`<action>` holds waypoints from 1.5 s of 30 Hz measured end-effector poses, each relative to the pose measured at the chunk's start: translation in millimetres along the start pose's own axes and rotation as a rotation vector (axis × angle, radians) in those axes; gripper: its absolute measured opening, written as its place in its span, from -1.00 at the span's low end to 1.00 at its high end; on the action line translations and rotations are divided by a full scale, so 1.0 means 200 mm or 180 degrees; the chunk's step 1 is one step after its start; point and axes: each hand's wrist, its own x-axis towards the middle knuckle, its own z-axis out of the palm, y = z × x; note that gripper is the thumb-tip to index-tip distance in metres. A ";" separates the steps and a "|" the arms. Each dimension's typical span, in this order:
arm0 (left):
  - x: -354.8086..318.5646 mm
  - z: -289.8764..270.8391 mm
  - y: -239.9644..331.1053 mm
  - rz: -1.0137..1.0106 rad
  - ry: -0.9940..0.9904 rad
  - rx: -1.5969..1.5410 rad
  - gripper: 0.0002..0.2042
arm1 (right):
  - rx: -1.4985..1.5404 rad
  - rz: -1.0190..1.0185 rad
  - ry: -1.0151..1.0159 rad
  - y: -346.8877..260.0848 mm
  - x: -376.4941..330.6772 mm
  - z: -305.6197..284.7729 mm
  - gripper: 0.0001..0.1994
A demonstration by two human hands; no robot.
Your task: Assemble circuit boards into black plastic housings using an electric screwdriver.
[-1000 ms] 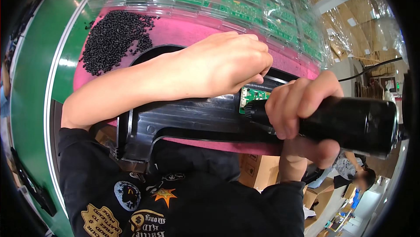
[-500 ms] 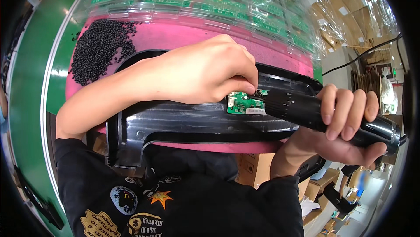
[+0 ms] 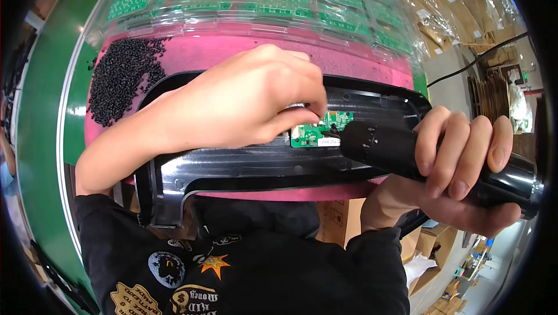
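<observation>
The green circuit board (image 3: 309,136) sits inside my long black plastic shell (image 3: 279,166), right of its middle, with a white label at the board's near edge; my right hand (image 3: 456,155) is wrapped around a black electric screwdriver (image 3: 378,145), its nose tilted in over the board, though I cannot tell whether the bit touches a screw; my left hand (image 3: 273,94) reaches across the shell, thumb and forefinger at the board's far side, and I cannot tell whether the fingertips meet or pinch anything.

The shell's raised rim runs around the board; its left end bends toward my body, under my left forearm; it lies on a pink mat (image 3: 360,70), which shows as a strip of room beyond the far rim and a thinner one along the near rim.

A heap of small black screws (image 3: 119,82) spreads loose at the mat's far left; beyond the mat, clear plastic trays (image 3: 197,27) hold more green boards (image 3: 279,4) in rows; the green desk (image 3: 77,102) shows left of the mat.
</observation>
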 end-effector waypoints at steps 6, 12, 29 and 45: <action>0.00 0.00 -0.01 -0.0034 -0.0153 0.0221 -0.85 | 0.0201 -0.0229 0.0008 -0.02 0.00 -0.02 -0.58; 0.01 0.01 -0.03 0.0102 -0.0094 0.0152 -0.83 | 0.0061 -0.0169 0.0006 0.00 -0.01 -0.02 -0.57; 0.00 0.00 -0.02 -0.0204 -0.0489 0.0818 -0.85 | -0.0862 0.0809 0.0063 -0.12 -0.02 -0.19 -0.45; 0.01 -0.01 -0.03 -0.0230 -0.0676 0.1023 -0.88 | -0.0976 0.1119 0.0168 -0.04 -0.02 -0.21 -0.44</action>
